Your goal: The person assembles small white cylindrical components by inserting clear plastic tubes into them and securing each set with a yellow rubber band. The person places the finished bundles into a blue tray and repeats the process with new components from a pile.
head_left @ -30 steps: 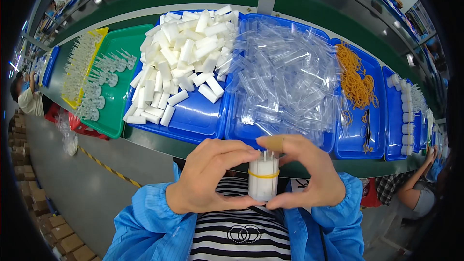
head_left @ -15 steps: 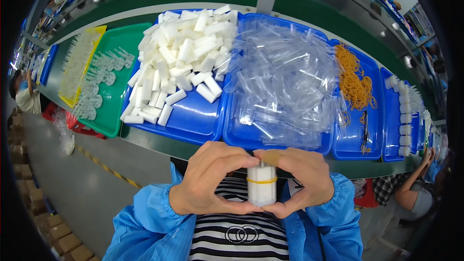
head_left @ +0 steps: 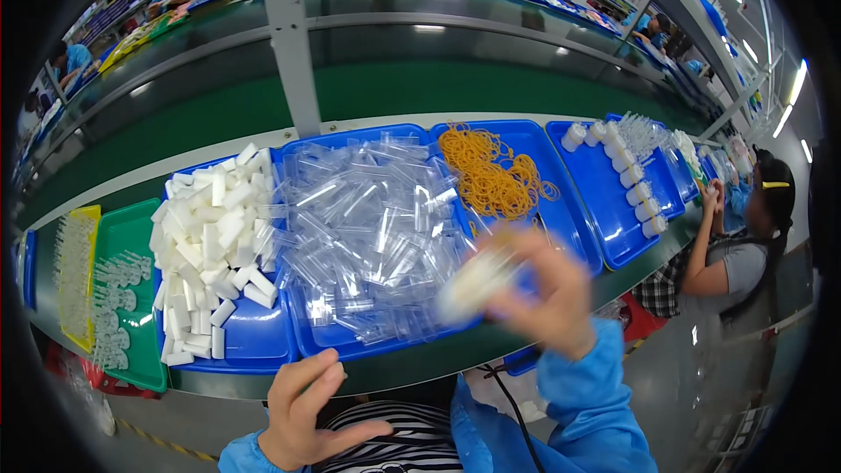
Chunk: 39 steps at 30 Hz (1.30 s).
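My right hand (head_left: 552,293), smeared by motion, grips a short white bundle (head_left: 477,287) over the front of the tray of clear sleeves. The bundle is blurred and tilted, and its rubber band cannot be made out now. Low at the table's front edge, my left hand (head_left: 307,412) is empty, its thumb apart from the fingers. Beyond the hands, clear plastic sleeves (head_left: 368,228) fill a blue tray. To their right, orange-yellow rubber bands (head_left: 495,175) lie heaped in another blue tray. White foam-like blocks (head_left: 215,236) are piled in the tray to the left.
Banded white bundles (head_left: 632,180) line the blue tray at right, beside clear stemmed parts. A green tray (head_left: 140,324) and a yellow tray (head_left: 74,298) hold clear parts at far left. A metal post (head_left: 293,44) rises behind. One co-worker (head_left: 740,236) sits at right; others work across the line.
My hands have come apart. The right carried the bundle forward over the trays; the left let go and dropped to the lower left. The view has turned toward the right.
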Each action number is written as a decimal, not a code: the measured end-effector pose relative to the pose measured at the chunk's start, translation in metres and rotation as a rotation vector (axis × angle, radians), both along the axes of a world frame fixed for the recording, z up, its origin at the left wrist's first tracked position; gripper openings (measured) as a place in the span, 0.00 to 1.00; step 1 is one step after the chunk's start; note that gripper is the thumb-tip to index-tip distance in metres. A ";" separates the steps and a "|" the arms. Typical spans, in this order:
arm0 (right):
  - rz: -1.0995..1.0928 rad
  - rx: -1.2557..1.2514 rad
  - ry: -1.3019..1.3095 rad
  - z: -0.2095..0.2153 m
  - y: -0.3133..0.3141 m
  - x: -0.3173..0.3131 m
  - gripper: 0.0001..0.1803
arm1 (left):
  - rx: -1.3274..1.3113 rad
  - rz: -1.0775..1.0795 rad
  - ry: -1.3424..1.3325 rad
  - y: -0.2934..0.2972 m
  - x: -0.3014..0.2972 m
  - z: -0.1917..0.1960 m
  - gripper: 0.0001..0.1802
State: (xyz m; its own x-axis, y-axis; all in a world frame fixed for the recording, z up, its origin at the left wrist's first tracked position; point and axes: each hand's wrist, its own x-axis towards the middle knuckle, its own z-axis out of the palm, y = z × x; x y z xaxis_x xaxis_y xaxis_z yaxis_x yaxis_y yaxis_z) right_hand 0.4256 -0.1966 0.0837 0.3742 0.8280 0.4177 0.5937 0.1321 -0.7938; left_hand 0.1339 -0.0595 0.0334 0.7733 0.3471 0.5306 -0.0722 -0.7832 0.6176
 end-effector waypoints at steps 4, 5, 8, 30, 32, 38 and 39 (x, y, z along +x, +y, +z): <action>-0.751 0.193 -0.206 -0.029 -0.001 0.124 0.24 | 0.002 0.246 0.015 0.008 -0.022 0.001 0.34; -0.869 0.163 -0.316 -0.051 -0.023 0.181 0.26 | -0.020 0.285 0.009 0.010 -0.024 0.000 0.31; -0.995 0.141 -0.433 -0.122 -0.071 0.324 0.27 | -0.108 0.318 -0.033 0.016 -0.025 0.000 0.26; 0.115 -0.023 -0.560 0.026 0.072 -0.072 0.14 | 0.785 1.048 0.762 0.237 -0.211 -0.036 0.09; 0.352 -0.013 -0.737 0.020 0.110 -0.115 0.15 | 0.764 1.051 0.787 0.243 -0.216 -0.041 0.09; 0.430 -0.103 -1.034 -0.041 0.195 -0.161 0.06 | 0.415 0.988 0.506 0.181 -0.198 -0.010 0.13; 0.431 -0.158 -1.080 -0.049 0.198 -0.164 0.07 | 0.276 0.938 0.362 0.170 -0.193 -0.006 0.14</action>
State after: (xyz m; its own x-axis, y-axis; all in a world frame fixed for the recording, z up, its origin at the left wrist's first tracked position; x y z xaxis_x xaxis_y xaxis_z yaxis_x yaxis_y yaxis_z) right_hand 0.2615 0.0014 0.0349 -0.4355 0.8708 0.2281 0.8994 0.4318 0.0689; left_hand -0.0593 0.1101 0.0274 0.3842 0.7930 0.4728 0.7925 -0.5460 0.2718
